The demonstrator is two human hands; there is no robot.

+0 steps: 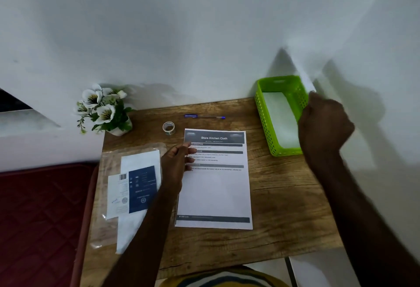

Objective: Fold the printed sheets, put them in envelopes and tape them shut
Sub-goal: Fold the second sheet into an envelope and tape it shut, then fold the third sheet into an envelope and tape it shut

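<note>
Printed sheet (pixel 214 180) flat, unfolded. Left hand (pixel 176 161) relaxed at its edge; right hand (pixel 323 125) curled, possibly empty, by green basket (pixel 261 105). Align corners before creasing.

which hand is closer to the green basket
Right. The right hand is raised at the green basket's near right rim, overlapping it in view. The left hand is far to its left, over the printed sheet's left edge.

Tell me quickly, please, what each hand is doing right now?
Left hand: open, over the printed sheet's left edge.
Right hand: curled by the green basket; grip unclear.
</note>
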